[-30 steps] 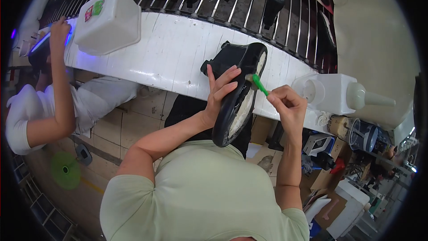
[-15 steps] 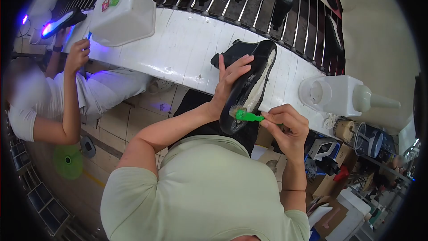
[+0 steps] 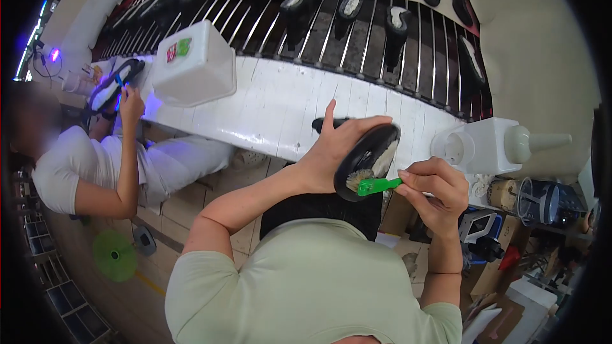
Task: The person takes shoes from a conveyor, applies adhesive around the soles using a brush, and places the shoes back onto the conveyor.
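Observation:
My left hand (image 3: 338, 153) is wrapped around a black shoe (image 3: 364, 156), thumb raised, with the underside of the shoe facing up toward me. Whitish material covers the middle of that underside, and a black rim runs around it. In my right hand (image 3: 440, 191) a small green-handled brush (image 3: 381, 185) is pinched between thumb and fingers. Its bristles (image 3: 358, 180) touch the near end of the shoe's underside. Part of the shoe's far end is hidden behind my left hand.
A white bench (image 3: 268, 108) runs across in front. On it stand an upturned white tub (image 3: 194, 64) and a white container with a cup (image 3: 488, 146). Behind is a roller rack (image 3: 319, 38) carrying several black shoes. At left, a co-worker (image 3: 83, 165) brushes another shoe (image 3: 108, 92).
The view has tipped upward, showing more of the rack. The shoe has turned and looks more foreshortened, its near end raised toward me. The co-worker's brush now meets their shoe.

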`<state>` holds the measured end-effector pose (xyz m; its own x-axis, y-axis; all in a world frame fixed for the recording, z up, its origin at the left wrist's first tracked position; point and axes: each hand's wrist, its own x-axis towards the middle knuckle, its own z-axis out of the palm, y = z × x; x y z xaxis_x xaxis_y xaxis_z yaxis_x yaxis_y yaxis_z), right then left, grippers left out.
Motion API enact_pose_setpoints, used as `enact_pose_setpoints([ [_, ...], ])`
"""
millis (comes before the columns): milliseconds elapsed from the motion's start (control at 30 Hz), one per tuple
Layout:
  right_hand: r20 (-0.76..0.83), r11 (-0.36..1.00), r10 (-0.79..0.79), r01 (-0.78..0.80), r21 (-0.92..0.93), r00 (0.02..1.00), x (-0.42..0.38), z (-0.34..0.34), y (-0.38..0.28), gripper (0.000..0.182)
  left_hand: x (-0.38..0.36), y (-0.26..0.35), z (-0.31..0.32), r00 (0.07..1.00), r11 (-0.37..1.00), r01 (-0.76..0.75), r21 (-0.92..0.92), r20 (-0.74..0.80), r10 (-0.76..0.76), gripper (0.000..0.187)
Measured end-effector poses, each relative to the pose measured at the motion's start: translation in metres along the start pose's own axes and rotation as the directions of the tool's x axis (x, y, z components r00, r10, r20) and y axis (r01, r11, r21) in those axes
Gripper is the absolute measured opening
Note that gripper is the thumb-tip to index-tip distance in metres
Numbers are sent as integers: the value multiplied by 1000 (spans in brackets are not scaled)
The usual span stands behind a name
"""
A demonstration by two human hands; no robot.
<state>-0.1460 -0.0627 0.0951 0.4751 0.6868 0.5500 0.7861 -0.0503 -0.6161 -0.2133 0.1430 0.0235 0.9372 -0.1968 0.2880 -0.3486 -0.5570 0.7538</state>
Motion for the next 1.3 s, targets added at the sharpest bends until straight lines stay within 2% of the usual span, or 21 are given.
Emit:
enact_pose_setpoints([
  [33, -5, 1000, -21, 21, -20, 1000, 4, -4, 2, 19, 3, 0, -5, 999, 999, 11, -52, 34, -9, 71],
  [133, -29, 994, -77, 75, -81, 997, 16, -11, 10, 19, 19, -8, -14, 985, 993, -88, -77, 143, 99, 94],
  [167, -37, 991, -94, 90, -102, 995, 20, -13, 13, 19, 25, -9, -18, 981, 995, -58, -76, 183, 71, 98],
  [267, -47, 981, -117, 108, -161, 992, 34, -20, 27, 18, 41, -28, -25, 945, 991, -37, -128, 318, 76, 94],
  [300, -35, 976, -129, 121, -180, 991, 39, -23, 31, 17, 49, -27, -32, 905, 998, -44, -46, 421, 60, 90],
  [400, -31, 957, -158, 146, -252, 987, 53, -32, 38, 16, 73, -33, -42, 879, 898, 108, -426, 463, 115, 81],
  [433, -35, 952, -166, 151, -268, 986, 58, -34, 40, 15, 80, -33, -46, 856, 871, 132, -474, 497, 140, 74],
  [533, -10, 927, -185, 171, -333, 983, 68, -43, 49, 13, 97, -67, -37, 751, 854, 222, -470, 642, 158, 74],
  [567, -12, 928, -169, 155, -338, 985, 70, -44, 50, 12, 103, -71, -37, 757, 813, 207, -544, 616, 220, 75],
  [667, 17, 910, -151, 145, -388, 988, 75, -49, 54, 12, 119, -87, -35, 709, 776, 297, -556, 673, 211, 70],
  [700, 33, 905, -144, 145, -399, 989, 76, -50, 56, 12, 121, -86, -35, 738, 720, 288, -631, 625, 252, 69],
  [800, 107, 903, -126, 159, -400, 986, 73, -48, 63, 11, 127, -105, -33, 696, 700, 374, -609, 683, 223, 72],
  [833, 169, 910, -58, 122, -397, 984, 70, -48, 63, 12, 128, -114, -29, 731, 703, 321, -635, 638, 243, 74],
  [933, 313, 963, 113, -26, -270, 943, 68, -53, 62, 14, 129, -134, -25, 699, 609, 414, -676, 665, 264, 74],
  [967, 260, 979, 114, -63, -196, 959, 66, -53, 68, 14, 129, -142, -22, 700, 598, 399, -695, 652, 292, 79],
  [1000, 111, 992, 84, -73, -98, 990, 66, -52, 74, 13, 128, -140, -23, 718, 583, 407, -704, 641, 273, 80],
  [1067, -59, 979, 150, -157, -130, 987, 65, -53, 90, 12, 124, -133, -27, 752, 551, 420, -721, 616, 233, 83],
  [1200, 69, 951, 308, -307, -25, 949, 31, -38, 106, 13, 114, -142, -22, 843, 502, 409, -762, 526, 111, 86],
  [1267, 234, 937, 347, -326, -123, 908, 7, -35, 104, 13, 107, -149, -25, 836, 448, 477, -756, 547, 34, 91],
  [1300, 227, 921, 390, -376, -106, 892, -6, -36, 102, 14, 101, -152, -25, 855, 498, 467, -730, 517, -43, 92],
])
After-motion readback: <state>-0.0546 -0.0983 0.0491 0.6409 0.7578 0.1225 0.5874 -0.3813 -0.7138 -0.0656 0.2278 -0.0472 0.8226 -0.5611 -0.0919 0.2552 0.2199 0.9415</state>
